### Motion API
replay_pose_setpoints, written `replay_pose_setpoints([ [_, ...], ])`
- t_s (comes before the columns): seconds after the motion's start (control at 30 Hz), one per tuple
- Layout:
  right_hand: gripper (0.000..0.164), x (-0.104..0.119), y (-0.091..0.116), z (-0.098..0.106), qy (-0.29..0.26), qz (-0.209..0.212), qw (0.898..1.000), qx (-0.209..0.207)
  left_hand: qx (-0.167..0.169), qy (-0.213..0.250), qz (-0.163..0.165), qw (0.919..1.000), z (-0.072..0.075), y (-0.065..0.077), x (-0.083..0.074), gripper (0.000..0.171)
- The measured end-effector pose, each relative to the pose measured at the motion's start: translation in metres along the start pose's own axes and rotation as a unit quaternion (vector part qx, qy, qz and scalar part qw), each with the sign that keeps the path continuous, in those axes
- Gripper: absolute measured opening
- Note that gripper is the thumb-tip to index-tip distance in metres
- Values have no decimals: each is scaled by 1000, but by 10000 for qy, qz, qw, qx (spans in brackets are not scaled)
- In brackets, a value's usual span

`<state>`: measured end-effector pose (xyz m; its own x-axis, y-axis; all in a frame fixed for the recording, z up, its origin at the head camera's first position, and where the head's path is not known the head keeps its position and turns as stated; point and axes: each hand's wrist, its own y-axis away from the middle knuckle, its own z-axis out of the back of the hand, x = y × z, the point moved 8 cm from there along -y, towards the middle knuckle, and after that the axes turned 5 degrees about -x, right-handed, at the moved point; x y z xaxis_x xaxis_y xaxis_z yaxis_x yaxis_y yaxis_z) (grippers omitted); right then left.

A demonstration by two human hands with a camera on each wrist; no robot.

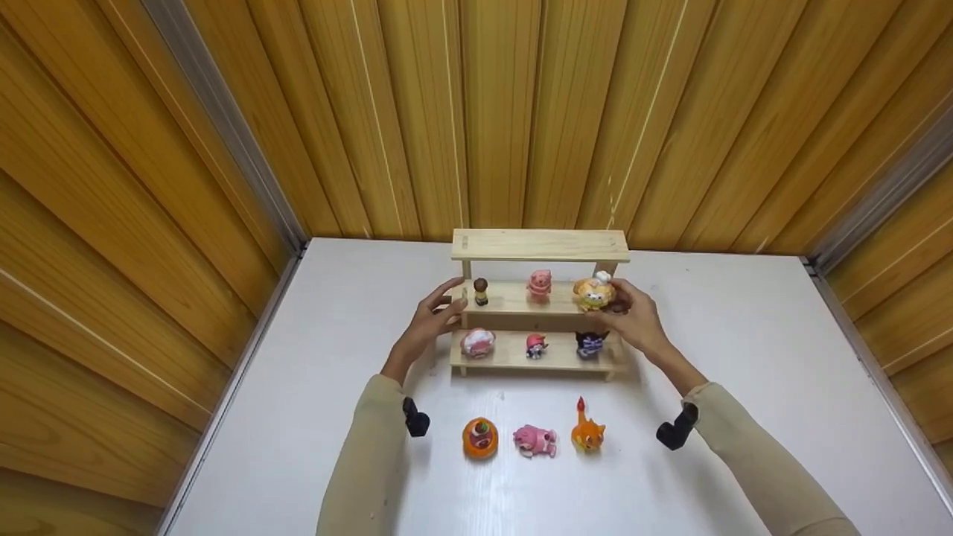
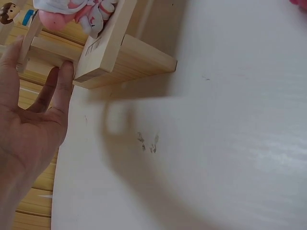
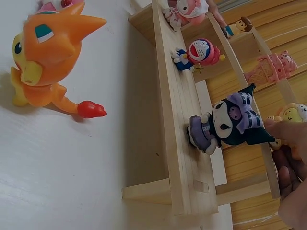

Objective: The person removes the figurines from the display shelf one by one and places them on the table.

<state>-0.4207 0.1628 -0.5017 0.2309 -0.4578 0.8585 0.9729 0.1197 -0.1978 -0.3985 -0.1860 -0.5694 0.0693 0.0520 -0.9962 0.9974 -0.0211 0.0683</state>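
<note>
A small three-tier wooden shelf (image 1: 540, 244) stands upright on the white table. My left hand (image 1: 430, 321) grips the left end of its middle tier, thumb toward the front and fingers at the side. On that tier's right end, my right hand (image 1: 639, 321) holds an orange-and-yellow figurine with a white top (image 1: 593, 292), its thumb low at the front and other fingers curled behind. A pink figurine (image 1: 539, 286) and a small brown-haired figurine (image 1: 481, 291) share this tier. In the right wrist view, a black-and-purple figurine (image 3: 225, 120) sits on the lower tier.
Also on the lower tier are a pink-and-white figurine (image 1: 477, 342) and a red-capped figurine (image 1: 535, 345). In front of the shelf lie a round orange figurine (image 1: 480, 438), a pink figurine on its side (image 1: 534, 440) and an orange fox-like figurine (image 1: 587, 435). Wood-patterned walls (image 1: 491, 112) enclose the table.
</note>
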Motion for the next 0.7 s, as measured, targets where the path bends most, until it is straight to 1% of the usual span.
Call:
replay_pose_setpoints([
  [0.2, 65, -6, 5, 8, 72, -36, 9999, -61, -72, 9, 56, 10000, 1, -1, 1, 53],
  [0.33, 67, -6, 13, 16, 2, -61, 10000, -33, -107, -21, 81, 9999, 1, 0, 2, 52],
  [0.47, 66, -6, 25, 31, -303, -195, 9992, -142, -24, -3, 118, 9999, -1, 0, 3, 53],
  [0.57, 68, -6, 34, 43, -447, -311, 9983, -203, -37, -26, 130, 9999, -1, 0, 2, 54],
  [0.7, 70, -5, 43, 54, -380, -349, 9984, -216, -72, -34, 83, 9999, -1, 0, 0, 54],
])
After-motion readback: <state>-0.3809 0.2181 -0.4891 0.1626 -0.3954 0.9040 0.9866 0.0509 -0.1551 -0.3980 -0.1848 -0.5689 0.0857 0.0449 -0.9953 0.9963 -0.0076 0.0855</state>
